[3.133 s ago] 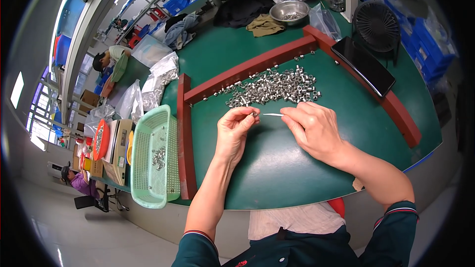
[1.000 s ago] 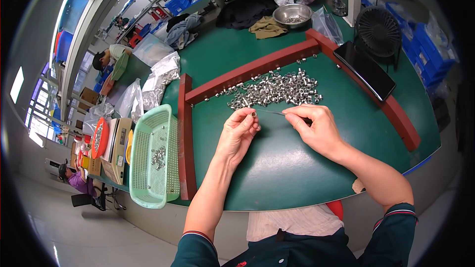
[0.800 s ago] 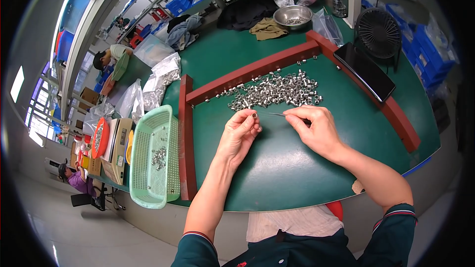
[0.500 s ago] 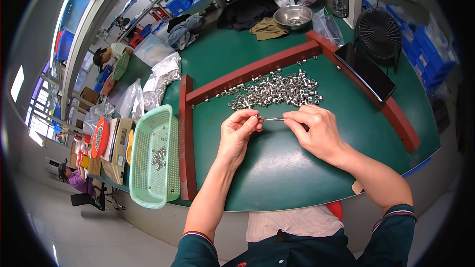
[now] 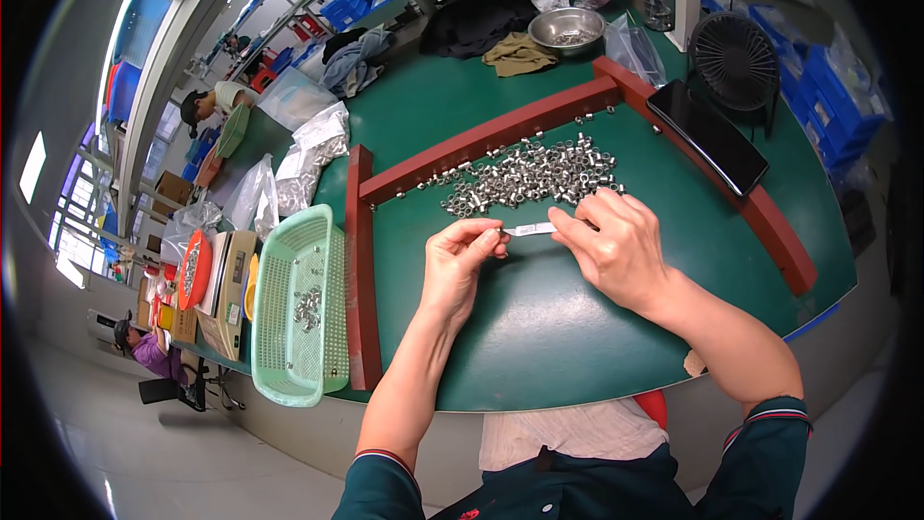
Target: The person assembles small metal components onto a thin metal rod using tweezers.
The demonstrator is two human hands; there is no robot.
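My left hand (image 5: 460, 258) pinches a small metal part (image 5: 501, 228) between thumb and fingertips; most of it is hidden. In my closed right hand (image 5: 618, 248) is a slim, flat, silvery metal tool (image 5: 532, 229), shaped like a scalpel. Its narrow end points left and meets the small part at my left fingertips. Just beyond both hands lies a loose pile of small shiny metal rings (image 5: 529, 176) on the green tabletop (image 5: 500, 327).
Red bars (image 5: 500, 131) frame the work area on three sides. A phone (image 5: 710, 140) rests on the right bar, near a black fan (image 5: 735, 63). Left stands a pale green basket (image 5: 279, 351) holding some metal parts. A steel bowl (image 5: 568, 46) sits at the back.
The tool has turned in my right hand, so its flat face now shows instead of its thin edge. My right hand has shifted slightly upward; my left hand is nearly still.
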